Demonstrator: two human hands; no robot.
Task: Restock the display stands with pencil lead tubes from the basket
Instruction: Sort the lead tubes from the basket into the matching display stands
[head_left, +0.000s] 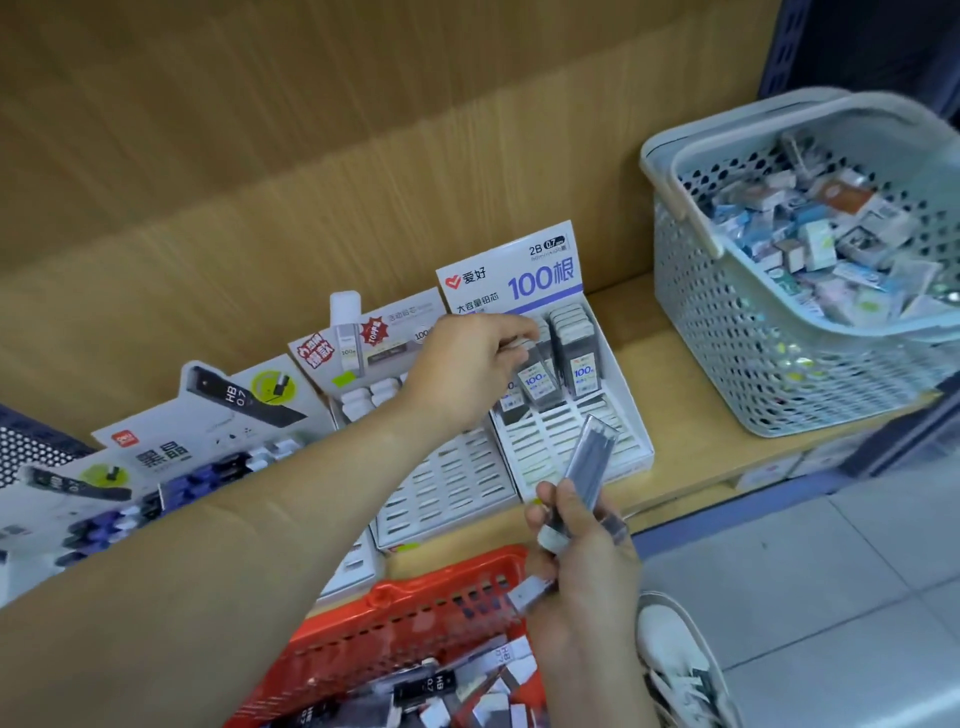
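Red basket (395, 595), bottom centre, holds stock. Left hand (467, 366) pinches one lead tube (537, 376) over the 2B display stand (519, 278); right hand (584, 564) grips spare tubes (592, 467). Lower it upright into a free slot.

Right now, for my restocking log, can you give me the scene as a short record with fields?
left hand: pinches a lead tube at the 2B display stand
right hand: holds spare tubes by the red basket
stock: rear rows filled, front slots empty
grey basket: on the shelf, right of the stand
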